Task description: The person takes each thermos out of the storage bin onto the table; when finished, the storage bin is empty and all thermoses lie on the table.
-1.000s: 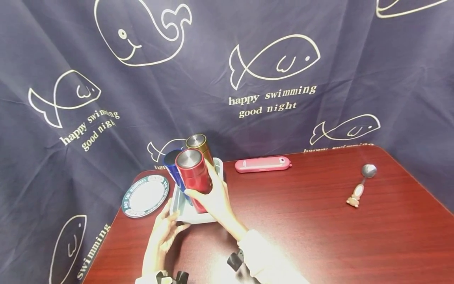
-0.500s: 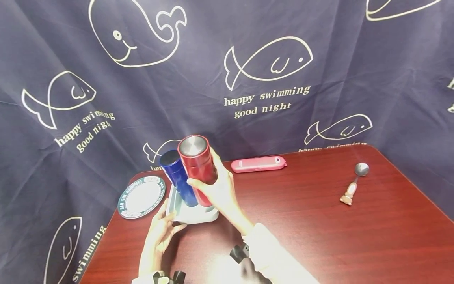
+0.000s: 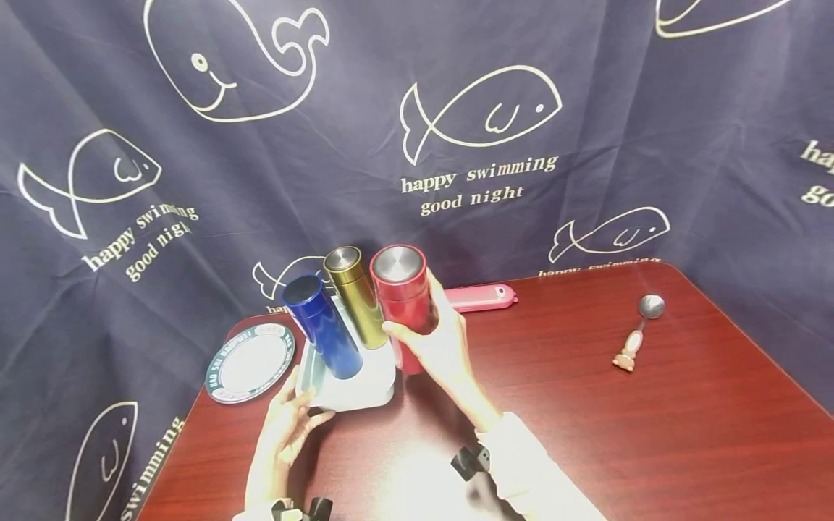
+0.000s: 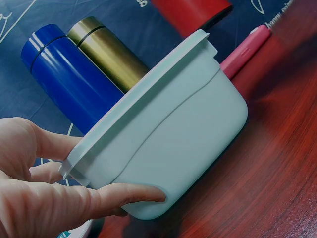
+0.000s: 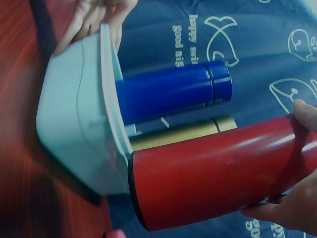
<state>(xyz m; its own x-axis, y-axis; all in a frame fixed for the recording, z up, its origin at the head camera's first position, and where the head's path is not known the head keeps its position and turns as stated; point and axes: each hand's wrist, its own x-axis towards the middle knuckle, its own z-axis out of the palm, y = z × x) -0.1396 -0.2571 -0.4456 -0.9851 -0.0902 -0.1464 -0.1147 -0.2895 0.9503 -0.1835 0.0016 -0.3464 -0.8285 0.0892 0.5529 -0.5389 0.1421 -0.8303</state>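
My right hand (image 3: 446,351) grips a red thermos (image 3: 405,311) with a steel-topped lid, just right of a pale green plastic bin (image 3: 361,394). In the right wrist view the black-edged base of the red thermos (image 5: 218,173) hangs outside the bin, overlapping its rim. A blue thermos (image 3: 326,333) and a slimmer gold thermos (image 3: 358,304) stand in the bin, leaning left. My left hand (image 3: 287,427) holds the bin's near left corner. In the left wrist view the thumb lies along the outer wall of the bin (image 4: 183,134), with the other fingers at the rim.
A round plate (image 3: 215,380) with a green rim lies left of the bin. The pink case (image 3: 485,297) lies at the table's back edge, partly behind my right hand. A spoon (image 3: 632,344) with a bear-shaped handle lies on the right. A dark printed curtain (image 3: 365,181) hangs behind.
My right hand has lifted the red thermos up and rightward out of the bin, bringing the gold thermos back into sight. My left hand keeps its hold on the bin. The head view shifts slightly.
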